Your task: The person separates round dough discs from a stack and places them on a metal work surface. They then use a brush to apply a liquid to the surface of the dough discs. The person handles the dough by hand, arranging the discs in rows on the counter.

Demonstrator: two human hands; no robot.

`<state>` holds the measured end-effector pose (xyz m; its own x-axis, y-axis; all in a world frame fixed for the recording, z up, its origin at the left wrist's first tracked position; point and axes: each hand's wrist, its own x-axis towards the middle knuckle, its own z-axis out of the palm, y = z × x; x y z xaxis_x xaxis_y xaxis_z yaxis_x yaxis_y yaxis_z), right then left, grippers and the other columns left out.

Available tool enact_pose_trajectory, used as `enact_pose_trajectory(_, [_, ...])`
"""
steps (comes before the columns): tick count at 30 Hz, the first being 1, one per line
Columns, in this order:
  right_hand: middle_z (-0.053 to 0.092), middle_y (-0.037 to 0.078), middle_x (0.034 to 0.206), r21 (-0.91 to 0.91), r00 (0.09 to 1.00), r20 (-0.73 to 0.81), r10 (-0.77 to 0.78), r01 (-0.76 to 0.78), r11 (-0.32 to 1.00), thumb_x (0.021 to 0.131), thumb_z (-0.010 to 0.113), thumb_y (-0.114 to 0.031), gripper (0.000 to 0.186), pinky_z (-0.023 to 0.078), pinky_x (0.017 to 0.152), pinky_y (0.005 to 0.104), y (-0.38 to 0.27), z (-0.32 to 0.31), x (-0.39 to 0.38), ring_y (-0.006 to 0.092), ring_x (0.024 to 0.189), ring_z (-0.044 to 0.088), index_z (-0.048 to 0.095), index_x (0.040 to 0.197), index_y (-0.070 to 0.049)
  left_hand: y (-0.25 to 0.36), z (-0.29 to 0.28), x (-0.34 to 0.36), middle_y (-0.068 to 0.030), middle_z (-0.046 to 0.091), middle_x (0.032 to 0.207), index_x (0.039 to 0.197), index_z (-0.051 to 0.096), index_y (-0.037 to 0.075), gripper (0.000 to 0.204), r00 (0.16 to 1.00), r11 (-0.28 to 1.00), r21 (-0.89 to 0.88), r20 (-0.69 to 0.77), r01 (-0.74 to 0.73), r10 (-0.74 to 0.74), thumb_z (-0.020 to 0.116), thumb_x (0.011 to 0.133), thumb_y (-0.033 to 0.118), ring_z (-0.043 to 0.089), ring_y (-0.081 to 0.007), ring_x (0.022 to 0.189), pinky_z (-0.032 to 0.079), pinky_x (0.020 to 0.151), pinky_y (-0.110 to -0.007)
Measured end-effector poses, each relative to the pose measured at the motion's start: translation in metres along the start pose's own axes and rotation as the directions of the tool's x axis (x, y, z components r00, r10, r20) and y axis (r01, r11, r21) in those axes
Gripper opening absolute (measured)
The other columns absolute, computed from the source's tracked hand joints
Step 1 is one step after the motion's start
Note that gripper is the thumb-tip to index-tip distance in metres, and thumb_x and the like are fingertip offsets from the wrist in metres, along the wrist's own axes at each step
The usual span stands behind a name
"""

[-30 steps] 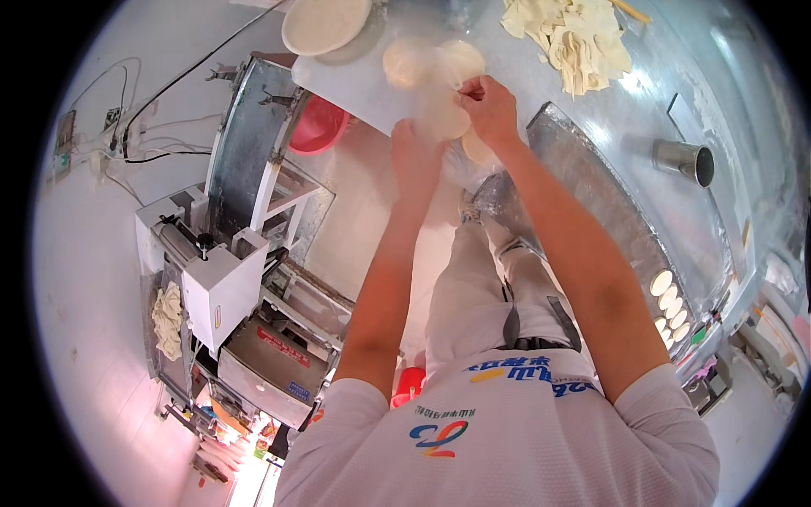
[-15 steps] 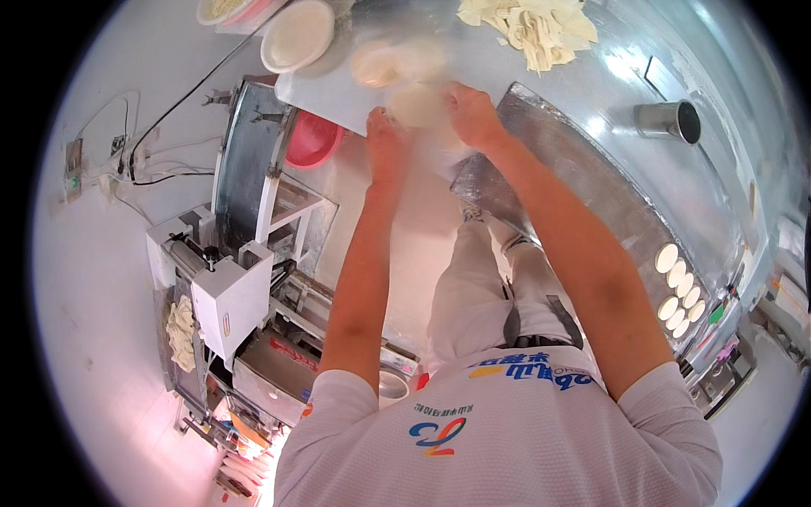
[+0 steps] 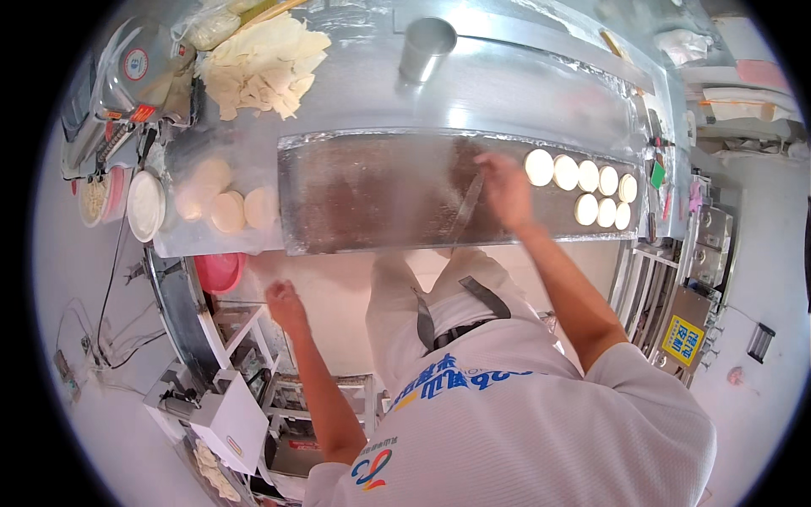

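Note:
Over the dark metal tray (image 3: 355, 194) is my right hand (image 3: 507, 196), its fingers curled and slightly blurred. A narrow grey strip (image 3: 466, 207) runs from the fingertips toward the tray's near edge; whether I hold it cannot be made out. Just right of this hand, pale round dough discs (image 3: 564, 172) lie in two rows on the tray. My left hand (image 3: 287, 306) is off the table's near side, above the floor, with fingers curled in and nothing visible in them. More dough discs (image 3: 228, 211) sit on the table left of the tray, some overlapping.
A pile of thin dough scraps (image 3: 262, 63) lies at the far left. Behind the tray stands a metal cup (image 3: 427, 49). At left are a round white container (image 3: 146, 206) and a pink basin (image 3: 220, 272) below the table edge. A white machine (image 3: 230, 422) stands lower left.
My view has swung right. Both hands were together around a dough disc at the left part of the table; now they are apart, the right over the tray and the left beside the table.

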<state>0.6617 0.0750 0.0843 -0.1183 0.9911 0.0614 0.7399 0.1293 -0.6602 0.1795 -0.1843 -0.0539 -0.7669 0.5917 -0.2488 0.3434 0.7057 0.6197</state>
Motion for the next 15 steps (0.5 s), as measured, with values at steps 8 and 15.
enact_pose_trajectory(8, [0.067,0.020,0.123,-0.204,0.998,0.045,-0.053,0.061,0.977,0.094,0.058,0.003,0.036,0.046,0.104,0.0518,0.180,-0.073,0.017,0.0447,0.115,0.058,0.067,0.128,-0.004,0.118,0.132,-0.218,-0.0108,0.073,0.106,0.119,0.069,0.001,0.025,0.764,0.846,-0.277,0.610,0.455,-0.211,0.070,0.100,0.016,0.074,-0.0189,0.091,0.062,0.075,-0.033])
enact_pose_trajectory(15, [0.067,0.018,0.122,-0.152,0.984,0.096,-0.152,0.166,0.974,0.092,0.056,0.005,0.038,0.049,0.101,0.0499,0.191,-0.067,-0.004,0.0424,0.112,0.057,0.068,0.128,-0.003,0.204,0.229,-0.314,-0.0132,0.072,0.115,0.128,0.065,-0.004,0.036,0.446,0.716,-0.219,0.884,0.663,-0.142,0.071,0.103,0.020,0.072,-0.0214,0.105,0.060,0.092,-0.035])
